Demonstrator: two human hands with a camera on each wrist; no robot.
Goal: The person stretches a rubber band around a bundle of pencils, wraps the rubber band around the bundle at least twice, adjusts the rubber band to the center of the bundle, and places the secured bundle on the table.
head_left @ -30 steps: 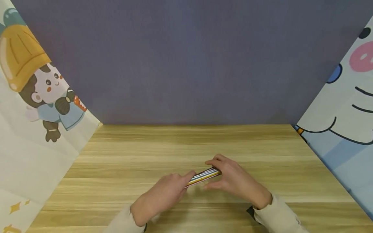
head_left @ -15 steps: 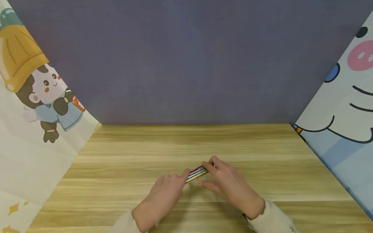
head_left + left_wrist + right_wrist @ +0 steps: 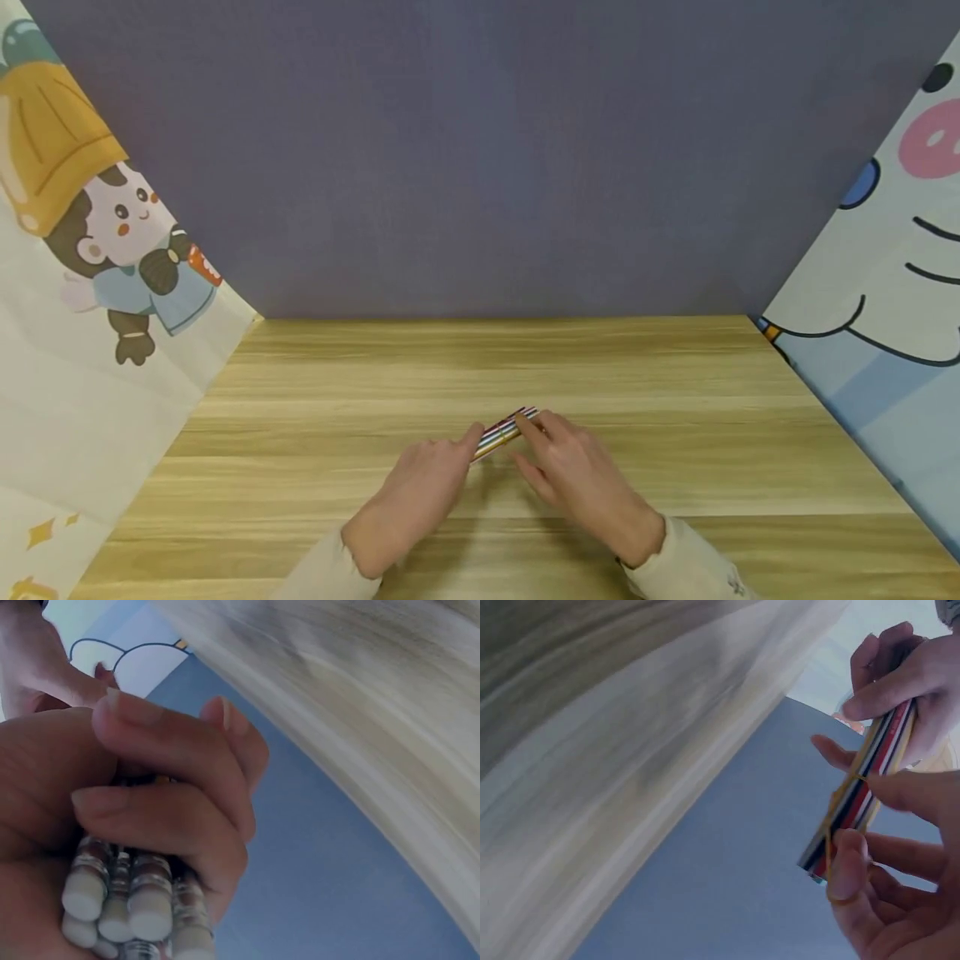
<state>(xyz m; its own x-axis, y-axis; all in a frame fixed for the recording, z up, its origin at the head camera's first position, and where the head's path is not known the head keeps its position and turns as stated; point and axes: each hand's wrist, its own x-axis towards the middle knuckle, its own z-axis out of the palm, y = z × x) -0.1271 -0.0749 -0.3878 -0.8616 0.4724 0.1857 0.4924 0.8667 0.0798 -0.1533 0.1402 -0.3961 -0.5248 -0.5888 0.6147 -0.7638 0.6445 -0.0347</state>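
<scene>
A bundle of striped pencils point(image 3: 495, 437) is held slantwise over the wooden table. My left hand point(image 3: 422, 487) grips its near end, fingers curled round it; white eraser tips point(image 3: 150, 909) stick out of that fist in the left wrist view. A thin yellow rubber band point(image 3: 828, 846) runs around the pencils. At the bundle's other end is my right hand point(image 3: 583, 479), its index fingertip hooked on the band and pulling a loop of it along the side. The right thumb point(image 3: 904, 791) lies close to the band where it crosses the pencils.
The wooden table point(image 3: 360, 375) extends beneath both hands. A grey-purple panel point(image 3: 495, 167) stands along its back edge. Cartoon-printed sheets flank it, one with a yellow-hatted figure point(image 3: 123, 225) at left, one with a pink snout point(image 3: 933, 140) at right.
The bundle and both hands have shifted slightly left and away from the body. My right fingers have moved down along the pencils, so the far tips now show past them.
</scene>
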